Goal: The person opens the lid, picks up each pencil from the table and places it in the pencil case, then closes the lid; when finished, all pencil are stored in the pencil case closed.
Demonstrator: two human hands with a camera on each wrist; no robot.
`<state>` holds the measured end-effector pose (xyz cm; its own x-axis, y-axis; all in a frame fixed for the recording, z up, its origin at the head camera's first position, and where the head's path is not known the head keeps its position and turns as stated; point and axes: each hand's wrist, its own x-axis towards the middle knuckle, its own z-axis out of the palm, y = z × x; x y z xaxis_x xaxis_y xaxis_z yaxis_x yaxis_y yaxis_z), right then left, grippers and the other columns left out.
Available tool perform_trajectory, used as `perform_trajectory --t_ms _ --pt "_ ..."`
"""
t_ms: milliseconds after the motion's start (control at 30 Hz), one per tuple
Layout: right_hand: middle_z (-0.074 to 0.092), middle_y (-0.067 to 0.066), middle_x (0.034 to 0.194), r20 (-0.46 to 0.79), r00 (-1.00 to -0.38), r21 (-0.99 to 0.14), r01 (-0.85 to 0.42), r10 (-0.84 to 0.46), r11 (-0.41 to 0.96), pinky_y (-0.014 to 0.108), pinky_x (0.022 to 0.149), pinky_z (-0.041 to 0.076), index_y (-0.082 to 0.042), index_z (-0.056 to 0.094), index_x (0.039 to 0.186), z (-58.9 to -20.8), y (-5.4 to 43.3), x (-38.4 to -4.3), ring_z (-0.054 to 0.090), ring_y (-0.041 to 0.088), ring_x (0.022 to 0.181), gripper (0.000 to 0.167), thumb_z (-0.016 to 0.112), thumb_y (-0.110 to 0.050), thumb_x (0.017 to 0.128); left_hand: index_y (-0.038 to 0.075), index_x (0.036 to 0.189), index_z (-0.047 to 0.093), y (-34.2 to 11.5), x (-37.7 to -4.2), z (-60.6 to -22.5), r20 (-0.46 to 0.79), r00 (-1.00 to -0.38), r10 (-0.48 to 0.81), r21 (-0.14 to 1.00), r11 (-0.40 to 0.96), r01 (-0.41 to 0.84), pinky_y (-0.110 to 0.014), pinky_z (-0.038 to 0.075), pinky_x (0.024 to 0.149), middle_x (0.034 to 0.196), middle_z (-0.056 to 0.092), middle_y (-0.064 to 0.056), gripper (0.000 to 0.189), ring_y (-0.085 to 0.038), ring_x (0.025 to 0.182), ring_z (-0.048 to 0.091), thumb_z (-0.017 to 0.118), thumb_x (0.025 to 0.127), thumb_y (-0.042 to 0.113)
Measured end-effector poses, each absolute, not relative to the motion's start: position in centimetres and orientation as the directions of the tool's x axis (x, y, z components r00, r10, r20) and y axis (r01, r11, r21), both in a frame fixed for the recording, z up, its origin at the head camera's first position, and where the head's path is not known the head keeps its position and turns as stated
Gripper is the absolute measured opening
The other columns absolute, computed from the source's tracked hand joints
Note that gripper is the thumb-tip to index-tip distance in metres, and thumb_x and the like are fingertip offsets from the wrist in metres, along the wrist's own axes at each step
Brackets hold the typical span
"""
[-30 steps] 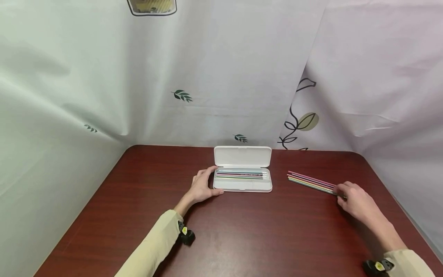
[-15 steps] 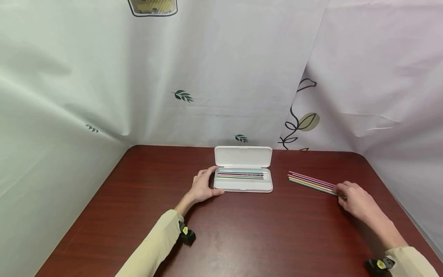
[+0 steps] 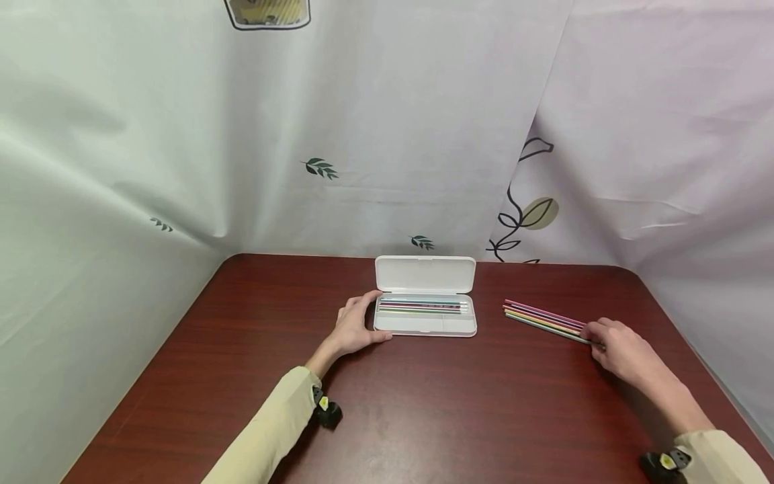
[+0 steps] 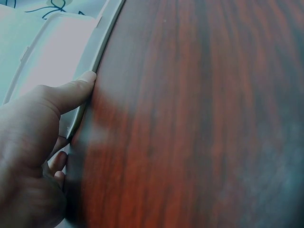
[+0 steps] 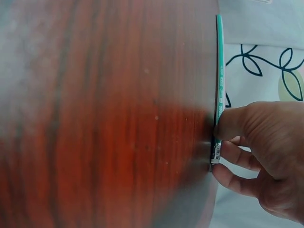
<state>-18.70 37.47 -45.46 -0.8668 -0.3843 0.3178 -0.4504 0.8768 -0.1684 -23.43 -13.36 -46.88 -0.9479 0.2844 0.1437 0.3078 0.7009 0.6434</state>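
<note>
A white pencil case [image 3: 426, 325] lies with its lid [image 3: 425, 274] raised near the table's far edge. Several pencils [image 3: 418, 306] lie side by side in its back compartment. My left hand [image 3: 352, 328] holds the case at its left end, thumb on the front edge and fingers at the back corner. In the left wrist view the thumb [image 4: 78, 92] presses along the case's rim. To the right, several coloured pencils [image 3: 538, 318] lie in a row on the table. My right hand [image 3: 623, 353] grips their near right ends; the right wrist view shows the green pencil [image 5: 220, 71] beside the thumb.
The dark red wooden table [image 3: 459, 410] has rounded far corners. A pale patterned cloth [image 3: 393, 134] hangs behind it and along both sides. Table surface separates the case from the coloured pencils.
Both hands, the case and the pencils stay in practically the same places. The head view shifts very slightly.
</note>
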Motion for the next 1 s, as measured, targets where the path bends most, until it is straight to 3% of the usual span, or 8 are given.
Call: perform_trajectory --t_ms 1000 --pt "0.049 -0.006 0.078 0.376 -0.81 -0.146 -0.531 -0.45 0.834 0.035 0.055 0.04 -0.007 0.064 0.084 -44.7 36.6 -19.1 0.046 0.012 0.068 0.027 0.075 0.009 0.065 0.013 0.148 0.045 -13.3 -23.4 -46.9 0.137 -0.949 0.283 0.64 0.706 0.303 -0.051 0.027 0.104 0.14 0.055 -0.009 0.088 -0.032 0.134 0.038 0.089 0.073 0.03"
